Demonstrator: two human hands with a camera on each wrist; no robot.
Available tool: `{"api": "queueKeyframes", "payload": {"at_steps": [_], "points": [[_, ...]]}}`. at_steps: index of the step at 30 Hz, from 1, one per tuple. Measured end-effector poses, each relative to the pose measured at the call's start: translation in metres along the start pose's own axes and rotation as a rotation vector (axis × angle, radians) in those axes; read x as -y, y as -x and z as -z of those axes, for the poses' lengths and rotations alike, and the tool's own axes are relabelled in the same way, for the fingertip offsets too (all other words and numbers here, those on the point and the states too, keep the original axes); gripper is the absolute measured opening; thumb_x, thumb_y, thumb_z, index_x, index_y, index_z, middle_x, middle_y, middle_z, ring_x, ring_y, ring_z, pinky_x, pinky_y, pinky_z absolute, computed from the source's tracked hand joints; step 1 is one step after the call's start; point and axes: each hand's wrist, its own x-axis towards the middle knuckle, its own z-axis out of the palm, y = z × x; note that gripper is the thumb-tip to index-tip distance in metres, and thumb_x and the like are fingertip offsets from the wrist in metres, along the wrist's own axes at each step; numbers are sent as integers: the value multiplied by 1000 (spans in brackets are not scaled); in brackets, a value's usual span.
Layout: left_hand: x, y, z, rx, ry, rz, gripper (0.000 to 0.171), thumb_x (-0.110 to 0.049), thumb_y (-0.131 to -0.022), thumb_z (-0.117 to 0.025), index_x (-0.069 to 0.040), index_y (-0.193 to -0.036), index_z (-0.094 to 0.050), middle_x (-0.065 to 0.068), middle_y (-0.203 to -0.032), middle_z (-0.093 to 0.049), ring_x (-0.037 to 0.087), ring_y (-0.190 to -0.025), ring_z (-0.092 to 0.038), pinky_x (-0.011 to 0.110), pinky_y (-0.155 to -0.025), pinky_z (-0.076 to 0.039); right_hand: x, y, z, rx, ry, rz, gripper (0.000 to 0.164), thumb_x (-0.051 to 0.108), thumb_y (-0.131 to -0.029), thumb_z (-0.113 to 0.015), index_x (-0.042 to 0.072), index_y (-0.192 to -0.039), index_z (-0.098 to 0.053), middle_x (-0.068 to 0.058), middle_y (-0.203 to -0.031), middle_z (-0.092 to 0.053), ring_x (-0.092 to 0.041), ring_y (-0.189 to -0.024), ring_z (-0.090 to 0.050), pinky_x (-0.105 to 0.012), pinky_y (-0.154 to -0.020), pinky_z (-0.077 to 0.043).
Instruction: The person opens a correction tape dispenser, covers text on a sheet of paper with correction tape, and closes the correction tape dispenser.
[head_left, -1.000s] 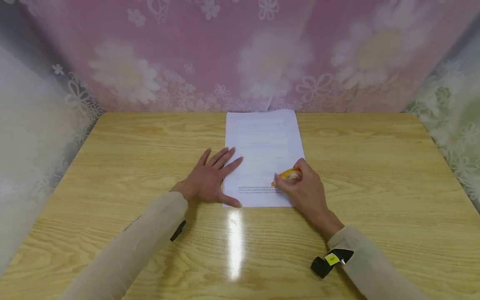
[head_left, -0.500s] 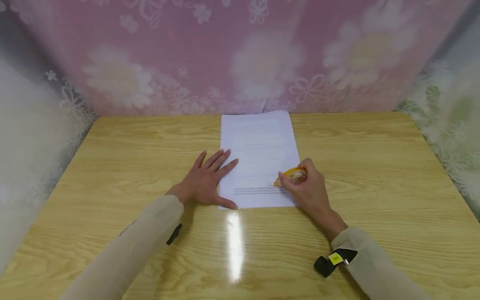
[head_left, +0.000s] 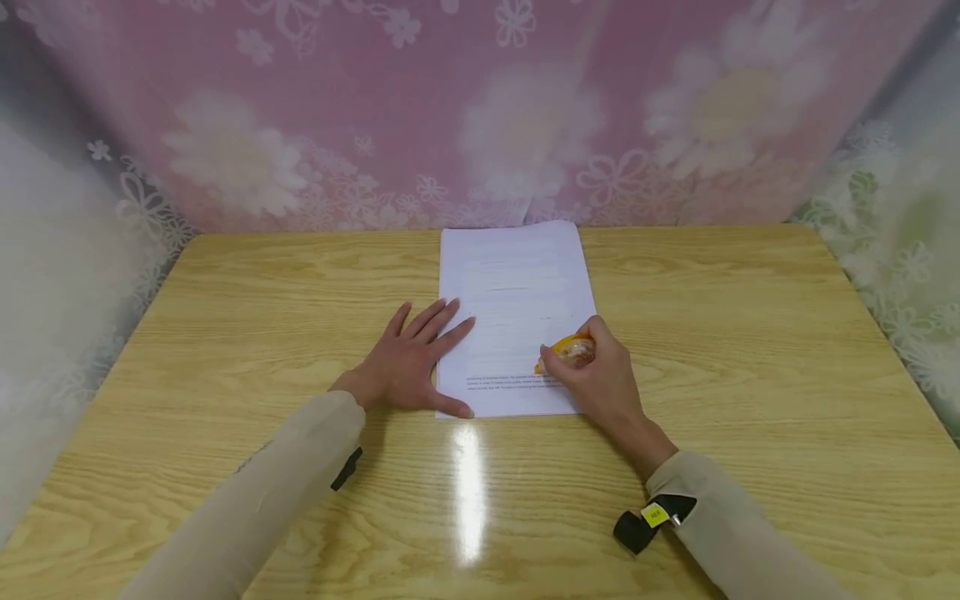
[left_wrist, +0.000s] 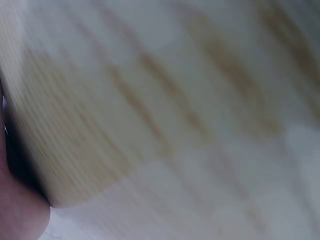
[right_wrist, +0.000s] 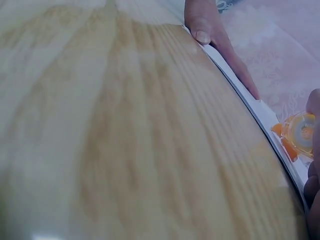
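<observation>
A stack of white printed sheets point(head_left: 510, 267) lies at the back middle of the table, its upper lines pale and its bottom lines dark. My left hand point(head_left: 405, 367) rests spread on the left side of the stack, thumb near the front corner. With thumb and fingers, my right hand point(head_left: 603, 383) grips an orange and clear correction tape point(head_left: 576, 351), its tip low over the page at the start of the dark lines. In the right wrist view the correction tape point(right_wrist: 300, 132) shows its round reel; most of the right hand is cut off there. The left wrist view shows mainly blurred wood.
The wood-grain table point(head_left: 262, 317) extends to both sides of the paper. A pink floral curtain point(head_left: 337, 108) hangs along its back edge, with pale flowered cloth on either side. A black wrist camera point(head_left: 636, 531) sits under the right sleeve.
My right hand slid slightly right across the page with the correction tape, then back left. The left hand has stayed in place on the paper, while the head view shifted a little.
</observation>
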Motion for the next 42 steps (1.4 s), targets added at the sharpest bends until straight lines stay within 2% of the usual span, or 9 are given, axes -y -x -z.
{"api": "queueKeyframes", "payload": {"at_steps": [7,17,27,34,42], "points": [[1,-1,-1,5,-1,-1,120,-97,-62,-32,-27,-155,-3,3,-160,4,20,-145,6,54,-111,3,-2,2,0,3,-4,18,37,24,-80,-77,8,-83,-44,-5,-69,-55,-15,-56,-51,-24,-45,-41],[2,-2,2,10,-4,2,120,-96,-62,-34,-26,-155,-4,3,-160,4,20,-145,7,54,-111,4,3,0,1,-30,72,12,36,24,-77,-78,9,-78,-45,-2,-72,-54,-16,-60,-49,-27,-47,-39],[3,-5,3,28,2,5,121,-98,-60,-31,-28,-155,-1,2,-160,7,18,-144,11,53,-111,6,-2,-3,11,-75,72,30,35,19,-75,-79,9,-78,-45,-2,-71,-53,-15,-59,-46,-23,-46,-35],[2,-3,3,24,8,0,120,-96,-61,-34,-27,-155,-3,3,-160,5,19,-144,9,54,-111,5,-6,0,12,-55,49,25,37,22,-78,-79,7,-81,-46,-4,-70,-52,-16,-57,-45,-23,-45,-35],[0,-1,3,28,6,8,119,-96,-62,-34,-27,-155,-5,3,-160,4,20,-145,7,54,-111,3,-9,1,9,4,-56,37,39,23,-78,-81,6,-89,-48,-2,-66,-53,-13,-52,-43,-22,-46,-35]]}}
